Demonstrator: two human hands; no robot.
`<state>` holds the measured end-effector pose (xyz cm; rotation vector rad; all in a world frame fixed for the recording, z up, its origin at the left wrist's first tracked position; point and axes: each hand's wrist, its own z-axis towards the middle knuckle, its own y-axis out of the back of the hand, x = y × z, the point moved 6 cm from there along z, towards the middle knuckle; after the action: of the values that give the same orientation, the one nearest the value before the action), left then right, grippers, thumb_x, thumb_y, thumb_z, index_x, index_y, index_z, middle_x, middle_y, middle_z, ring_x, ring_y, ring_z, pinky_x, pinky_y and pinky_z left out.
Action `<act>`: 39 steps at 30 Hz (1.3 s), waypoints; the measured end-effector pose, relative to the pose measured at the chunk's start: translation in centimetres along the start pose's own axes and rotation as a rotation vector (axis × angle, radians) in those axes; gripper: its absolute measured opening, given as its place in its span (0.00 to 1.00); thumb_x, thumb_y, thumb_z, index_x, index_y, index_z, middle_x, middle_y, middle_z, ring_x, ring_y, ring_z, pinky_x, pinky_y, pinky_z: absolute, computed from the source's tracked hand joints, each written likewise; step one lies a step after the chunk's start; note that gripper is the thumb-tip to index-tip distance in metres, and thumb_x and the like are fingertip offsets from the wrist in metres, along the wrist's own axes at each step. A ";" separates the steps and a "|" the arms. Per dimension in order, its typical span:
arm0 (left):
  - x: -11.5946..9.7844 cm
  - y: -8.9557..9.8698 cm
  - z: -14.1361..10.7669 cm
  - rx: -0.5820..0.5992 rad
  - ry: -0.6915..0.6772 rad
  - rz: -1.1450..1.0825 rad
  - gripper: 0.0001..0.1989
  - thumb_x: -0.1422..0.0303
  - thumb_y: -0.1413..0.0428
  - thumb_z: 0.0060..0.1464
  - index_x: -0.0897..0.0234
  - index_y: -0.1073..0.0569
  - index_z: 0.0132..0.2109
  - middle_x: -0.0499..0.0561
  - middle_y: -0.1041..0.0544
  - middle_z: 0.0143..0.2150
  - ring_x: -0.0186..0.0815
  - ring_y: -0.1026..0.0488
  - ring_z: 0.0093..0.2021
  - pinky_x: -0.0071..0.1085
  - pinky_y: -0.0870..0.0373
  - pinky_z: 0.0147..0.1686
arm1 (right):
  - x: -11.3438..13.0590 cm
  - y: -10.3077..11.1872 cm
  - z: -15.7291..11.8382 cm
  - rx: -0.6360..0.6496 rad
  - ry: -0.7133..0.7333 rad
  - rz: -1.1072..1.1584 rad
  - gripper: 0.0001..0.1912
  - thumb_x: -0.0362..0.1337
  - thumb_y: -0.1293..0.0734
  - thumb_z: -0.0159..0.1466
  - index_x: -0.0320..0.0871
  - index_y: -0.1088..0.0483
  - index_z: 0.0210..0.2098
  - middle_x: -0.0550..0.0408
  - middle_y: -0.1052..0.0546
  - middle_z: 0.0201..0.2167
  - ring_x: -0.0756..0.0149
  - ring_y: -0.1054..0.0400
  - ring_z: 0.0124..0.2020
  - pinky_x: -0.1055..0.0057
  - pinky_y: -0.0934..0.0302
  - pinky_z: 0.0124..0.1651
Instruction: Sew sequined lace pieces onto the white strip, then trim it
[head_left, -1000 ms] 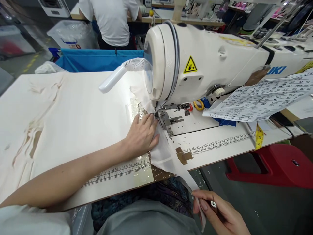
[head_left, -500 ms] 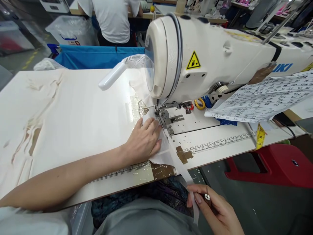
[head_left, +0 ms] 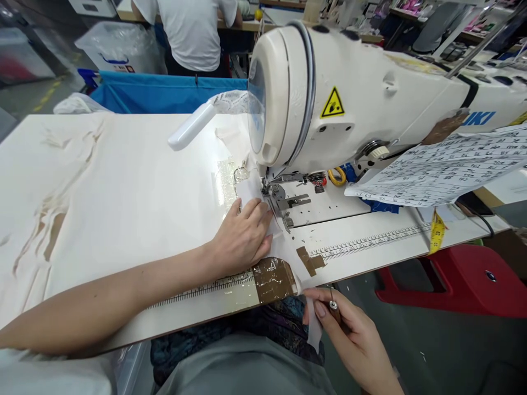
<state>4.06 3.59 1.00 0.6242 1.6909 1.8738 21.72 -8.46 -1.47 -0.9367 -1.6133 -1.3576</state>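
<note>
My left hand (head_left: pixel 242 236) lies palm down on the white fabric (head_left: pixel 284 252), its fingers spread and bent close to the presser foot (head_left: pixel 267 189) of the sewing machine (head_left: pixel 329 93). The fabric runs under the foot, and its narrow tail hangs over the table's front edge. Below that edge, my right hand (head_left: pixel 349 334) pinches the tail between thumb and index finger. Tucked in the same hand is an awl-like tool (head_left: pixel 334 310) with a wooden handle and a metal collar; the curled fingers hide part of it.
Brown tape (head_left: pixel 275 278) and a printed ruler strip (head_left: pixel 370 241) line the table's front. Handwritten sheets (head_left: pixel 444 164) hang from the machine's arm. A yellow tape measure (head_left: pixel 437 233) dangles above a red stool (head_left: pixel 457 280). Beyond a blue cloth bin (head_left: pixel 164 93) sits another person (head_left: pixel 187 35).
My right hand has moved up and left toward the table edge, with the fabric tail and the tool in it. Fabric has advanced beneath the foot, baring more brown tape. My left hand stays put.
</note>
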 end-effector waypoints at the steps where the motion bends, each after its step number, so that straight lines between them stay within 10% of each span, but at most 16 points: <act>1: 0.0 0.0 0.0 0.002 -0.001 0.001 0.23 0.64 0.57 0.65 0.74 0.34 0.60 0.65 0.32 0.61 0.52 0.40 0.63 0.54 0.42 0.61 | 0.2 0.0 0.2 -0.011 -0.011 -0.002 0.12 0.42 0.38 0.70 0.46 0.25 0.45 0.56 0.22 0.26 0.68 0.29 0.24 0.76 0.34 0.28; 21: 0.1 0.2 0.2 -0.086 -0.004 0.030 0.21 0.65 0.56 0.65 0.76 0.31 0.56 0.65 0.29 0.54 0.51 0.37 0.58 0.48 0.41 0.60 | 2.7 -0.4 3.6 -0.030 0.028 -0.169 0.16 0.43 0.41 0.69 0.42 0.26 0.47 0.60 0.29 0.22 0.70 0.36 0.20 0.75 0.37 0.26; 33: 1.1 0.2 0.9 -0.046 0.025 0.092 0.20 0.76 0.60 0.64 0.75 0.30 0.57 0.64 0.27 0.51 0.48 0.35 0.49 0.41 0.35 0.45 | 0.2 -5.3 0.9 0.054 -0.514 0.761 0.27 0.54 0.29 0.60 0.42 0.31 0.50 0.56 0.23 0.26 0.60 0.22 0.25 0.65 0.27 0.32; 39: 0.7 0.5 0.2 -0.030 -0.004 0.085 0.22 0.70 0.57 0.64 0.78 0.33 0.60 0.65 0.30 0.53 0.48 0.36 0.50 0.42 0.37 0.47 | -0.1 -4.2 -0.5 -0.058 -0.262 0.462 0.17 0.50 0.35 0.67 0.43 0.28 0.46 0.55 0.22 0.28 0.66 0.23 0.26 0.71 0.28 0.32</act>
<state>3.60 4.20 1.48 0.6976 1.6548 1.9514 17.98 -9.55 -3.15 -1.4665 -1.4264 -0.9939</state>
